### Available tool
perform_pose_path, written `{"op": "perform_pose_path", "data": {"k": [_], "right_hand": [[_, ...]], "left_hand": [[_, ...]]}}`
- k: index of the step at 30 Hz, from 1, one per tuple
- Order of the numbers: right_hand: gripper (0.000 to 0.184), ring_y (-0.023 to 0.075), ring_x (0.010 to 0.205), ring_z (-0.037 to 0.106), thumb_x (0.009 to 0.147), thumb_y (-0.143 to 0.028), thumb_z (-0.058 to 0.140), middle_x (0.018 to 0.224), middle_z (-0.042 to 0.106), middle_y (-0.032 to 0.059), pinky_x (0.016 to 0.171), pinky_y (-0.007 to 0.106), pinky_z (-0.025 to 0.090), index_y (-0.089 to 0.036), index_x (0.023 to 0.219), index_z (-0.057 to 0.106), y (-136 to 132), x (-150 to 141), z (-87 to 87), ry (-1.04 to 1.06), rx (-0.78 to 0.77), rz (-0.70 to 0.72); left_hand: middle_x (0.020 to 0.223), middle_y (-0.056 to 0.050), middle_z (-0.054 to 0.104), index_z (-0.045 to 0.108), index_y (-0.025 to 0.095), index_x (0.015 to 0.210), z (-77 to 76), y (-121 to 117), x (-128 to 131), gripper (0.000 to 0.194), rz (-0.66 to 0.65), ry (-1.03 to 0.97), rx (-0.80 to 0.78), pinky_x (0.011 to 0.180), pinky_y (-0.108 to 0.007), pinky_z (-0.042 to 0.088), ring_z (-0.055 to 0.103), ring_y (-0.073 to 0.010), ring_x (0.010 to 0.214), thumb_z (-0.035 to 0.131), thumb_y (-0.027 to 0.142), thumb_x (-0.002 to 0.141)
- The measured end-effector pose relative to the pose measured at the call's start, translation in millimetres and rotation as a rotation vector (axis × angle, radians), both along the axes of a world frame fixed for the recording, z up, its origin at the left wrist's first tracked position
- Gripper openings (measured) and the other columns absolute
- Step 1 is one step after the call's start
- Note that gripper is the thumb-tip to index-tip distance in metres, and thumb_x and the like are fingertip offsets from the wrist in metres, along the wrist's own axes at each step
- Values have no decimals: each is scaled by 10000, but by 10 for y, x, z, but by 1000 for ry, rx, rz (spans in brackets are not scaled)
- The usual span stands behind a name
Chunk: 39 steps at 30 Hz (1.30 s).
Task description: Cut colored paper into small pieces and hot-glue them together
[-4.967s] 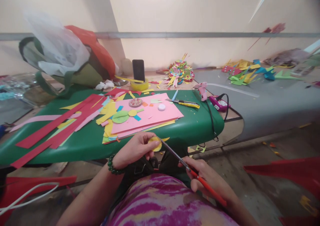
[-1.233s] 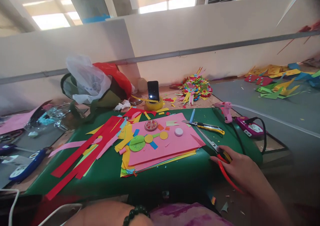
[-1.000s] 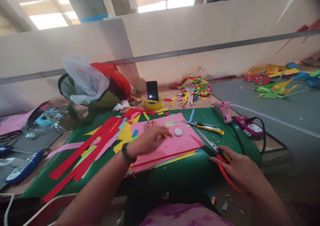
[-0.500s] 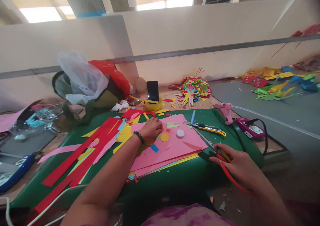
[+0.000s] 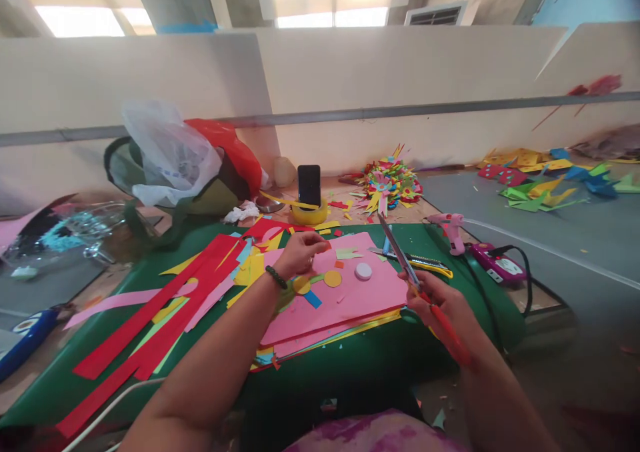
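My left hand (image 5: 302, 253), with a dark bead bracelet at its wrist, is over the pink paper sheets (image 5: 320, 321). Its thumb and fingers pinch a small orange paper piece (image 5: 327, 246). Scissors (image 5: 400, 252) with orange handles are held in my right hand (image 5: 443, 302), blades pointing up and away. On the pink paper lie yellow paper circles (image 5: 333, 279), a blue paper strip (image 5: 313, 299), an orange scrap (image 5: 339, 265) and a round white disc (image 5: 363, 271). A yellow box cutter (image 5: 431, 265) lies just beyond the scissors.
Long red paper strips (image 5: 165, 319) spread over the green surface (image 5: 390, 352) at left. Behind stand a phone (image 5: 309, 185) by a yellow tape roll (image 5: 310, 214) and a colourful paper ball (image 5: 393, 184). A pink glue gun (image 5: 450, 231) and purple power strip (image 5: 495, 264) sit at right.
My right hand has raised the scissors and moved left, nearer the pink paper. My left hand has lifted slightly, with the orange piece now showing at its fingertips.
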State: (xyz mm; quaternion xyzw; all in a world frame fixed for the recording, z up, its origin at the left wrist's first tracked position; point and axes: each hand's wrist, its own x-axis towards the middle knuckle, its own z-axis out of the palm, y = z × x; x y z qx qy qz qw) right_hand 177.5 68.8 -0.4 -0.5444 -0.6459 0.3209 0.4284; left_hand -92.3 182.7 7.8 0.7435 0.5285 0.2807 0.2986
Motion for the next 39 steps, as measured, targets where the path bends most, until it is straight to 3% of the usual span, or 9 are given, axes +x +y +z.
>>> {"op": "perform_pose_path", "data": {"k": [2, 5, 8, 13, 17, 21, 28, 33, 39], "right_hand": [[426, 137, 508, 530, 738, -468, 668, 601, 571, -22, 473, 244, 437, -156, 1028, 666, 121, -131, 92, 85, -9, -30], [483, 143, 544, 554, 677, -501, 741, 650, 615, -6, 489, 249, 448, -159, 1006, 654, 410, -359, 291, 153, 29, -1], [531, 160, 585, 599, 615, -501, 793, 671, 645, 3, 540, 268, 485, -169, 1005, 654, 732, -577, 452, 166, 73, 106], [506, 192, 661, 657, 607, -421, 806, 712, 681, 19, 629, 301, 531, -166, 1018, 659, 988, -790, 402, 137, 84, 244], [385, 176, 687, 643, 683, -291, 717, 751, 681, 10, 644, 282, 524, -180, 1047, 660, 935, -805, 234, 98, 151, 218], [377, 166, 752, 633, 723, -253, 682, 824, 683, 13, 705, 273, 523, -204, 1095, 653, 864, -797, 147, 66, 224, 202], [379, 116, 646, 545, 740, -257, 658, 890, 672, 22, 581, 223, 443, -201, 1115, 659, 843, -803, 125, 8, 296, 287], [409, 82, 531, 440, 693, -177, 609, 820, 669, -4, 502, 210, 366, -202, 1096, 672, 845, -796, 147, -57, 278, 323], [341, 148, 693, 613, 721, -287, 676, 809, 664, 9, 650, 266, 492, -189, 1046, 649, 861, -795, 150, 147, 184, 332]], "left_hand": [[625, -11, 618, 692, 126, 869, 77, -79, 14, 314, 4, -164, -75, 457, -224, 399, 475, -81, 454, 532, 395, 888], [693, -32, 679, 712, 119, 797, 185, -212, 38, 319, 28, -670, -421, 535, -204, 454, 562, -75, 532, 810, 387, 655], [712, -35, 707, 723, 125, 771, 247, -305, 51, 381, 54, -826, -546, 616, -201, 490, 636, -97, 606, 899, 347, 516], [724, -26, 724, 696, 147, 752, 246, -345, 65, 433, 56, -868, -596, 637, -208, 498, 703, -147, 682, 930, 355, 454], [742, -23, 713, 679, 143, 736, 219, -348, 76, 441, 12, -811, -613, 648, -221, 509, 714, -158, 680, 905, 435, 495], [778, -49, 723, 681, 130, 755, 191, -326, 56, 406, -46, -777, -664, 677, -234, 516, 716, -161, 694, 873, 435, 569], [778, -77, 754, 717, 141, 820, 184, -292, 16, 225, -86, -854, -725, 716, -259, 518, 726, -197, 763, 792, 231, 628], [815, -88, 762, 731, 142, 832, 207, -301, 27, 230, -65, -811, -704, 731, -271, 507, 726, -226, 845, 735, 315, 682], [852, -76, 759, 700, 145, 895, 186, -307, 37, 309, -35, -729, -645, 706, -252, 512, 725, -198, 828, 812, 302, 653]]}}
